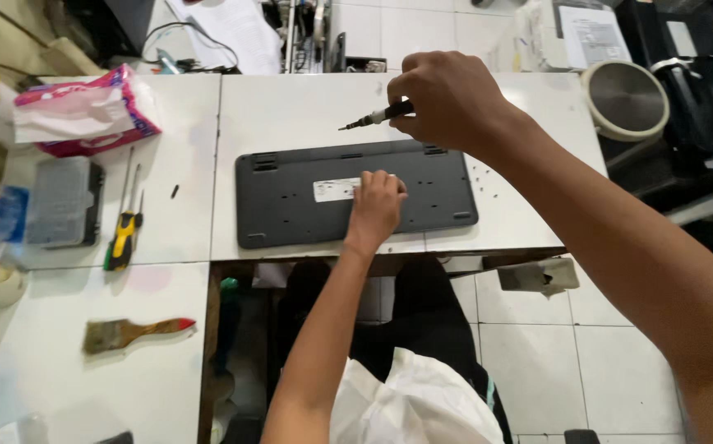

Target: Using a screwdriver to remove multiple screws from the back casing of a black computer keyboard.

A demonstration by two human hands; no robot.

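Note:
A dark grey keyboard [290,205] lies face down on the white table [290,107], with a white label on its back. My left hand [375,205] rests on the keyboard's back beside that label, fingers curled. My right hand [447,99] hovers above the keyboard's far edge and holds a small black screwdriver [377,117], its tip pointing left over the table. Tiny dark screws [484,177] lie on the table just right of the keyboard.
On the left table lie a yellow-and-black screwdriver [122,238], a grey compartment box [62,201], a pink-and-white bag [85,111] and a paintbrush [134,333]. A round beige appliance [626,100] stands at the right. Cables and papers sit at the back.

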